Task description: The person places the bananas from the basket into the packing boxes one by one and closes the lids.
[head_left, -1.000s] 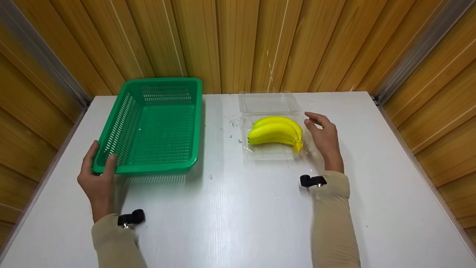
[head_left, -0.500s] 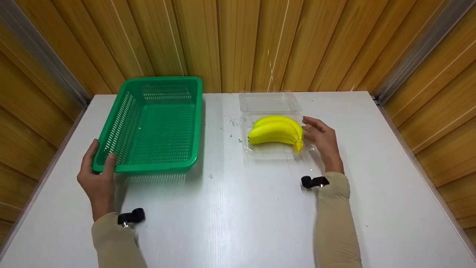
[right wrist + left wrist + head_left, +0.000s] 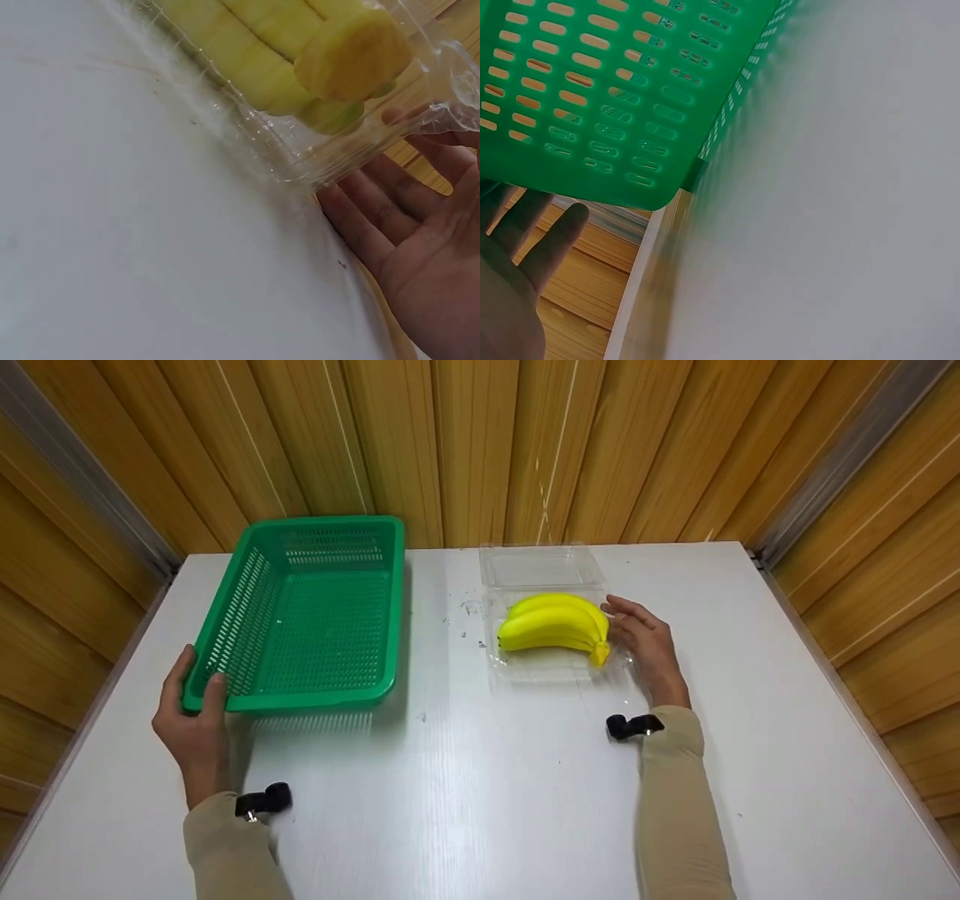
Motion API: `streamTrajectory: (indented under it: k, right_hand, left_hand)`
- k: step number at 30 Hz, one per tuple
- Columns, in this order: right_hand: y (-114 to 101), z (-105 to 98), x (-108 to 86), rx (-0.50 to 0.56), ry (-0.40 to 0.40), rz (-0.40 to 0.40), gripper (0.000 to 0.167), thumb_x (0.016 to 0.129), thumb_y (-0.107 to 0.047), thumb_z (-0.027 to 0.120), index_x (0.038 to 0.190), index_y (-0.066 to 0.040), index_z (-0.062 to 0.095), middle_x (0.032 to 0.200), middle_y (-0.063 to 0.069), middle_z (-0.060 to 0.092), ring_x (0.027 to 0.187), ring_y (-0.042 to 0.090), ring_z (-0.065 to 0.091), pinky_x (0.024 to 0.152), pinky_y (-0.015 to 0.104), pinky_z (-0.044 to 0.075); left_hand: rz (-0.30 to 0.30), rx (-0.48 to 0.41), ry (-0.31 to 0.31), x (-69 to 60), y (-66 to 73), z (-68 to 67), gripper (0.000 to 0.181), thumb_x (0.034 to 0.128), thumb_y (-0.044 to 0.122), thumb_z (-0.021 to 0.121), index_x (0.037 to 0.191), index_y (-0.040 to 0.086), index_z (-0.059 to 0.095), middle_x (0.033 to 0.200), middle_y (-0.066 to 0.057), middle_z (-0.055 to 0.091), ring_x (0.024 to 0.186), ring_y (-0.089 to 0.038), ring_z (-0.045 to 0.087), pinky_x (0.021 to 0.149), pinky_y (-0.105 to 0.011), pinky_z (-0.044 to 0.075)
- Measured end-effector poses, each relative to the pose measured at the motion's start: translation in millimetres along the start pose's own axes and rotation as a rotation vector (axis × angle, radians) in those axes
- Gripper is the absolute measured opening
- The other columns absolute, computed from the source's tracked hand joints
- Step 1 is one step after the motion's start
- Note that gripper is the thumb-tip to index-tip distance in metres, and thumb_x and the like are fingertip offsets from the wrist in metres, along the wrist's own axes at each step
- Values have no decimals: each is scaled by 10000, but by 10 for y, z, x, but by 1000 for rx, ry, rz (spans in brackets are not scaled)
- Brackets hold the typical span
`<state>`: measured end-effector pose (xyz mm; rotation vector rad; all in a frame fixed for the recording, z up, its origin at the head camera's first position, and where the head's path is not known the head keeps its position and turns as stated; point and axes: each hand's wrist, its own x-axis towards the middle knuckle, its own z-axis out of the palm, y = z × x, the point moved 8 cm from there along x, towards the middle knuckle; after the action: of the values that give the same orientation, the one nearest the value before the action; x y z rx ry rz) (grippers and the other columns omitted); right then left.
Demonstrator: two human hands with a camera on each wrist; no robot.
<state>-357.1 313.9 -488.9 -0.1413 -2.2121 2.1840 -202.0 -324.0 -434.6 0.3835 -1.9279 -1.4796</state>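
So the green basket point(image 3: 394, 607) sits around 10 o'clock on the desk point(image 3: 465, 795), long axis roughly 12 to 6, and the left hand point(image 3: 193, 727) pinches its 7 o'clock corner, thumb over the rim, fingers outside. Looks like light, fairly stiff plastic, so the rim's the bit to grab. The clear box point(image 3: 540, 666) is at about 1 o'clock, lid point(image 3: 540, 567) flipped back toward 12; probably flimsy and slick, so I'd support it low. The bananas point(image 3: 551, 626) in it lie 9 to 3, stem point(image 3: 599, 653) toward 4, likely light. Right hand point(image 3: 651, 649) is relaxed, fairly straight fingers against the box's 3 o'clock edge, not gripping.
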Motion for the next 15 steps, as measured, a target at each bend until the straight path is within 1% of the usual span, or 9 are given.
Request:
streamTrajectory:
  k: [3,6,10,12,15]
  right_hand:
    - [10,2,9,17,-13,-20,411,1099,-250,603,1496,-145,632,1502,91,604,1309,197,602,1080,242,478]
    - [20,8,12,28,-21,-30,432,1091,-264,619,1506,-143,621,1510,93,594,1331,215,587,1091,239,466]
    - [35,16,8,1,-17,-28,440,1088,-279,619,1512,-161,617,1505,80,595,1336,215,578,1141,297,433]
    - [45,13,-2,-12,-10,-27,441,1090,-289,614,1514,-169,616,1500,72,599,1327,207,583,1158,325,420]
    - [57,12,-13,-8,-4,-37,447,1096,-284,601,1522,-149,604,1492,83,602,1304,220,601,1162,361,419]
  left_hand:
    - [-4,-6,3,-10,17,-5,508,1056,175,615,1559,135,553,1591,-9,533,1464,-163,483,1173,-285,400]
    - [-7,-5,8,25,-60,-15,506,1057,173,620,1559,145,555,1591,-1,533,1465,-159,481,1169,-281,403]
    - [-2,3,10,79,-183,-29,511,1055,175,634,1559,147,555,1591,9,532,1470,-149,473,1169,-277,402]
    - [4,10,10,94,-203,-29,517,1050,178,649,1557,140,555,1591,1,533,1474,-146,469,1172,-276,398]
    - [3,7,11,110,-199,-29,538,1035,186,679,1554,123,556,1588,-9,536,1475,-148,466,1178,-277,393]
